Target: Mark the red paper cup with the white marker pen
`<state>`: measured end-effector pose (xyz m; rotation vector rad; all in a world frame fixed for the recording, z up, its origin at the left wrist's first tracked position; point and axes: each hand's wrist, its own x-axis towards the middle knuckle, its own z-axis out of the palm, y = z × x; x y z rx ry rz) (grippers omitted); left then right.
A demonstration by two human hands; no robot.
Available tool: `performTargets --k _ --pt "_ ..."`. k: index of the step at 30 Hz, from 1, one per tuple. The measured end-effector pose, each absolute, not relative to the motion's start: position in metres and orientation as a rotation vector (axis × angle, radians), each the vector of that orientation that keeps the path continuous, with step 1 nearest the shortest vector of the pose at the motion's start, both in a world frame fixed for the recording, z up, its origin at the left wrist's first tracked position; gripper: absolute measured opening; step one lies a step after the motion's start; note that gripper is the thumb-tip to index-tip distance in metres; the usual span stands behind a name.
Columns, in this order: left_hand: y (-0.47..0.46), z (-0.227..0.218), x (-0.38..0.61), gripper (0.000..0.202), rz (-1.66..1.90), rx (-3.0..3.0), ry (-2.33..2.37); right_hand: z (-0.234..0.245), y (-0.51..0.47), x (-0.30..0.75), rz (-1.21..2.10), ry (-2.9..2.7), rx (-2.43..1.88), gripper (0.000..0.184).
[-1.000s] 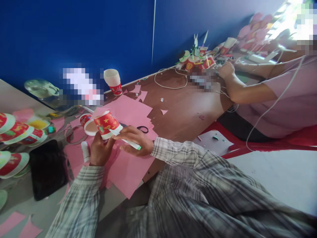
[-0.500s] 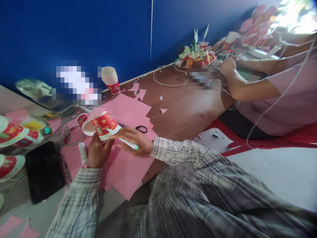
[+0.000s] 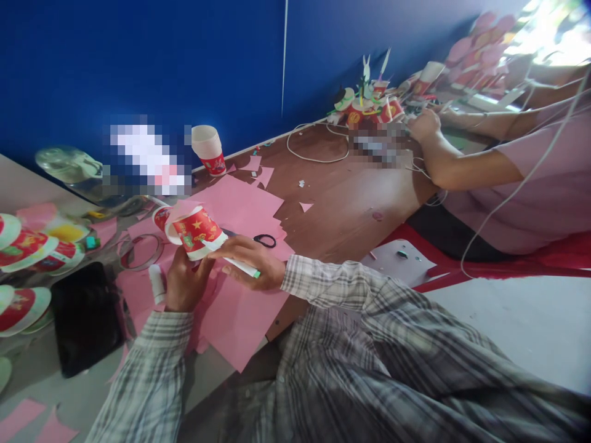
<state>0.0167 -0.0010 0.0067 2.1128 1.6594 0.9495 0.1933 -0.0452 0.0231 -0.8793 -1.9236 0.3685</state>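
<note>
My left hand [image 3: 183, 284] is closed around the base of a red paper cup [image 3: 197, 231] with yellow stars, held on its side with the mouth pointing left. My right hand [image 3: 252, 266] grips a white stick-like tool with a green end [image 3: 240, 264], its tip pressed against the cup's white bottom rim. Both hands hover over pink paper sheets [image 3: 240, 212] on the brown table. A small white tube [image 3: 157, 282] lies just left of my left hand.
A black tablet [image 3: 85, 317] lies at left beside stacked red cups [image 3: 28, 249]. Another upside-down cup [image 3: 210, 149] stands by the blue wall. Black scissors handles [image 3: 265, 240] lie near my right hand. Another person's arm [image 3: 462, 166] works at cup crafts [image 3: 369, 107] far right, with white cables.
The cup has turned slightly in my left hand and the view has shifted a little; both hands stay in the same place.
</note>
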Motion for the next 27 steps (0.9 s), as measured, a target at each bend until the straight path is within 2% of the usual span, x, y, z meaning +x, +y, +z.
performTargets --k 4,8,14,17,23,27 --pt "-0.0007 0.0064 0.0166 0.058 0.955 2.09 1.663 0.0238 -0.0458 0.1929 0.352 -1.907 -0.865 0.051" --pt "-0.0007 0.0074 0.0161 0.059 0.916 2.043 1.678 0.0243 -0.0459 0.1941 0.278 -1.84 -0.92 0.064" --pt "-0.0011 0.0094 0.016 0.056 0.925 2.033 1.645 0.0241 -0.0457 0.1951 0.265 -1.82 -0.91 0.06" --pt "-0.0014 0.0106 0.0161 0.056 0.923 2.023 1.643 0.0253 -0.0463 0.1946 0.281 -1.767 -0.923 0.05" --pt "-0.0011 0.0089 0.0131 0.053 0.896 1.998 1.524 0.0305 -0.0472 0.1953 0.328 -1.692 -1.025 0.069" --pt "-0.0004 0.0057 0.01 0.059 0.882 1.969 1.381 0.0298 -0.0464 0.1955 0.388 -1.7 -1.017 0.059"
